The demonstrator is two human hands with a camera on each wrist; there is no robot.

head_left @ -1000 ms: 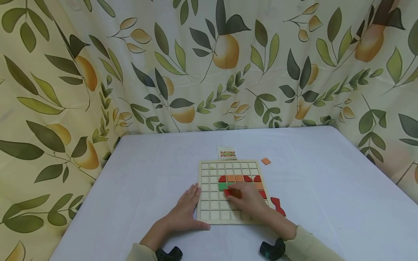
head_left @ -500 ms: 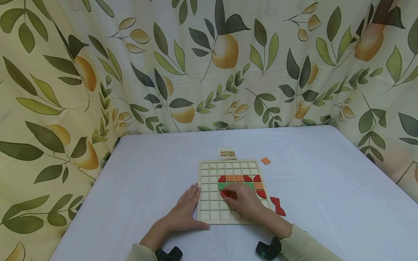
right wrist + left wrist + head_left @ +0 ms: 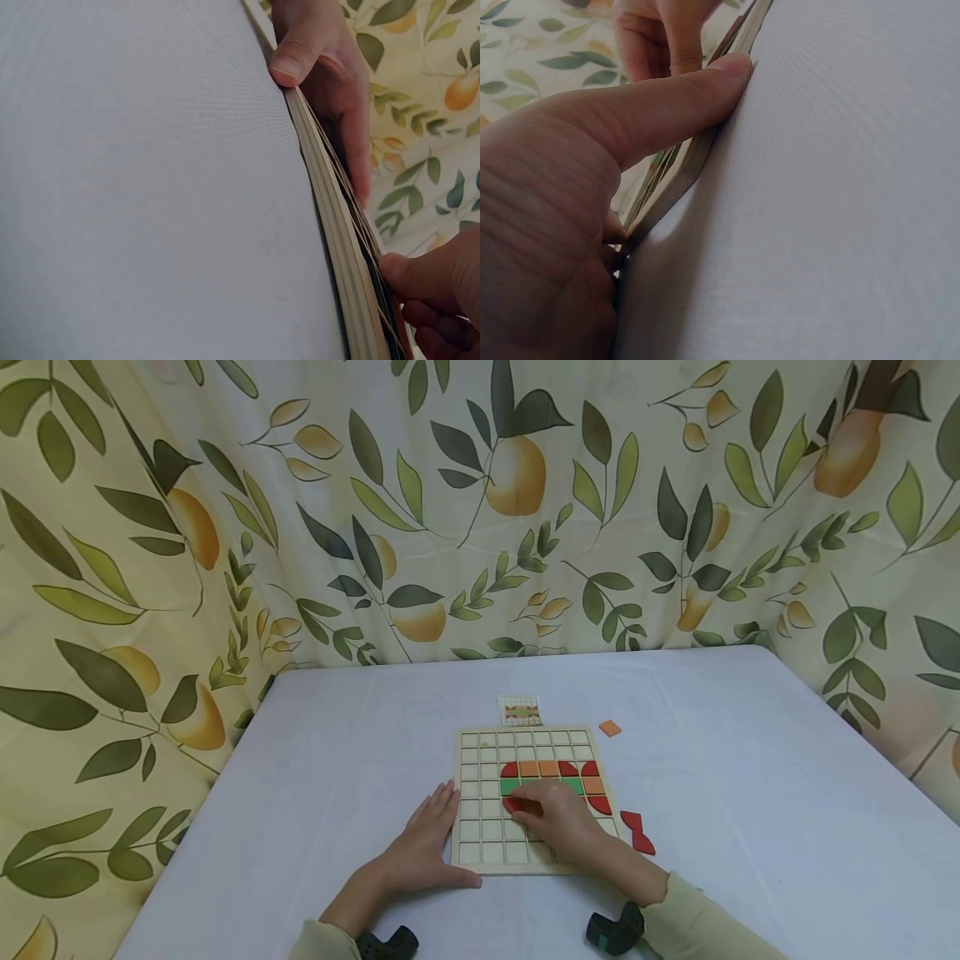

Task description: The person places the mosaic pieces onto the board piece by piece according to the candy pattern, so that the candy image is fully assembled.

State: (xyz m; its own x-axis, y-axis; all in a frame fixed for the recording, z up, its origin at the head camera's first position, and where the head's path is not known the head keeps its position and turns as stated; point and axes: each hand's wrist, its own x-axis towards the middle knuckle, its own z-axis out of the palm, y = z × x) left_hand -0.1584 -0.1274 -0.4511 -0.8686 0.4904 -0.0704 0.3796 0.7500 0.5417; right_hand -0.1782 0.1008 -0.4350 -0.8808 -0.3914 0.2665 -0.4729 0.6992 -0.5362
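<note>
A wooden grid board (image 3: pixel 480 856) lies on the white table, partly filled with red, orange and green tiles. My left hand (image 3: pixel 423 843) rests against its left side with straight fingers, the thumb at the near left corner, as the left wrist view also shows the thumb (image 3: pixel 682 105) on the edge. With fingertips and thumb, my right hand (image 3: pixel 562 822) pinches a red rounded tile (image 3: pixel 509 805) at a cell just below the green row (image 3: pixel 510 787). The hand covers part of that row and several cells. In the right wrist view the right thumb (image 3: pixel 427 274) meets the board's surface.
A small pattern card (image 3: pixel 520 711) lies beyond the board's far edge. One orange tile (image 3: pixel 611 728) sits off the far right corner, and red tiles (image 3: pixel 637 833) lie beside the right edge. A leaf-and-fruit patterned curtain (image 3: pixel 480 568) hangs behind the table.
My right hand has moved slightly left and brought the red tile down to the cell under the green row's left end. My left hand has stayed in place.
</note>
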